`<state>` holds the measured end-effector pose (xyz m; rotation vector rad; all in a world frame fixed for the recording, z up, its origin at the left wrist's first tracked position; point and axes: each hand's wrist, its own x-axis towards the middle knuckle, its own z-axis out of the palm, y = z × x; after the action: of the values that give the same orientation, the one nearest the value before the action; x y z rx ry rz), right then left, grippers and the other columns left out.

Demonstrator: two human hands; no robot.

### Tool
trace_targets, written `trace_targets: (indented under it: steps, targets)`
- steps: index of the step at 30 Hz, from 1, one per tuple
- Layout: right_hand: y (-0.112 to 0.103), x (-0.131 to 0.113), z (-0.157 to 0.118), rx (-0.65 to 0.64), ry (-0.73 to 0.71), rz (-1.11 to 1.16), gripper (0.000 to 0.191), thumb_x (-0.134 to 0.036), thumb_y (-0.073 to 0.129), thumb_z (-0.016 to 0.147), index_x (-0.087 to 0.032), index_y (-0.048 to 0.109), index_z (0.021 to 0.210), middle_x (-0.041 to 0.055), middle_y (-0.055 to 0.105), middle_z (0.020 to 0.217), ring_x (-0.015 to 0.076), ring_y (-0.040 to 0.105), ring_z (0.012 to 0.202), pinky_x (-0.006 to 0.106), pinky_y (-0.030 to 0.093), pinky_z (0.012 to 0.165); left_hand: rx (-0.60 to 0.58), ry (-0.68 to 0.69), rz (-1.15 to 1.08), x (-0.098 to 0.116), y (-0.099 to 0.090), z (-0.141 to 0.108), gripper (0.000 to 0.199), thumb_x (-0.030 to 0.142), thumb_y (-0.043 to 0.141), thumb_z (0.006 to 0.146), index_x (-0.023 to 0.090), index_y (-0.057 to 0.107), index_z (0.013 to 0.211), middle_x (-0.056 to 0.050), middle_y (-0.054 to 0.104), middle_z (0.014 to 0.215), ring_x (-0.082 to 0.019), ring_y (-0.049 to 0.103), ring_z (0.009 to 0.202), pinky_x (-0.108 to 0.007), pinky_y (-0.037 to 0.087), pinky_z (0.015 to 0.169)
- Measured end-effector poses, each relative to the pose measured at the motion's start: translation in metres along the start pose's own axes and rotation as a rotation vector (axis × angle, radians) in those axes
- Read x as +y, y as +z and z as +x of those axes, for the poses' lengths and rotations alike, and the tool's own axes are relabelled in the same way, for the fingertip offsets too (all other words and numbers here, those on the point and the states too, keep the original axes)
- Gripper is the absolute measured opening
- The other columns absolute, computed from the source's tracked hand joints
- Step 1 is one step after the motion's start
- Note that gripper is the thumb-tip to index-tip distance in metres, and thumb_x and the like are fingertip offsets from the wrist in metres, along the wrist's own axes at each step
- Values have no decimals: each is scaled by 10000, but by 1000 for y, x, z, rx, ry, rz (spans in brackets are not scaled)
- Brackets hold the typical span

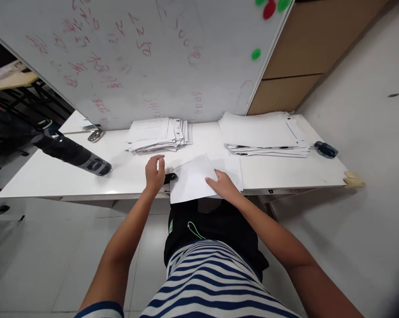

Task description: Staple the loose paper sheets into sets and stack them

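My right hand (225, 184) pinches the right edge of a white sheet of paper (191, 180), its thumb on top. The sheet lies tilted over the desk's front edge, with a few printed lines near its upper left corner. Partly under it, more white paper (233, 170) rests on the desk. My left hand (155, 173) hovers left of the sheet, fingers curved and thumb apart, holding nothing. Between that hand and the sheet sits a small black object (170, 177), perhaps a stapler, partly hidden by the hand.
On the white desk (126, 170) stand a loose paper stack (153, 134) at back left and a larger one (262, 130) at back right. A dark bottle (76, 154) stands left, near a computer mouse (95, 135). A dark blue object (325, 149) lies right. Behind rises a whiteboard (219, 66).
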<state>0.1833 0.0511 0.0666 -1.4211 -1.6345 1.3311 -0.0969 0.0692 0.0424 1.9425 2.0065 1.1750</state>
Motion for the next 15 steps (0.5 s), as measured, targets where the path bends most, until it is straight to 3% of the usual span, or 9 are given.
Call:
trace_targets:
  steps: [3,4,7,9,12,15]
  targets:
    - [-24,-9,5,-1,12,10,325,-331,601,840,-176,693,1110,96,744,1105,261,701,982,391,549,862,-188,36,206,-15,-11,-23,420,462,329,993,204,654,1055,-92,689,1066,-243,613,1014,-353,438,857]
    - [-34,-8,6,18,18,13,330,-349,614,835,-177,695,1105,95,746,1102,262,705,970,389,551,851,-203,15,288,-20,-11,-29,414,460,340,987,205,665,963,-92,693,989,-245,614,965,-348,427,812]
    - [-63,3,4,122,48,42,382,-413,642,827,-184,685,1130,95,739,1130,266,707,979,382,556,840,-82,-93,479,-33,-4,-38,449,455,329,986,200,625,764,-98,659,822,-245,599,869,-345,381,733]
    - [-73,16,2,161,79,59,416,-443,629,837,-185,668,1161,105,729,1156,270,704,993,378,561,833,-1,-165,539,-36,2,-37,463,459,320,987,196,614,744,-104,652,806,-247,590,843,-347,354,705]
    - [-68,35,-2,198,102,-139,455,-423,578,870,-165,617,1242,143,705,1194,302,677,1051,423,546,873,32,-242,565,-34,7,-28,480,476,317,984,185,628,762,-118,661,827,-259,585,834,-347,322,674]
    - [-48,49,-7,341,17,-632,595,-316,569,865,-129,455,1419,207,592,1354,379,540,1245,564,428,1008,6,-263,561,-31,5,-20,487,482,318,980,179,640,775,-130,664,845,-270,586,857,-345,314,674]
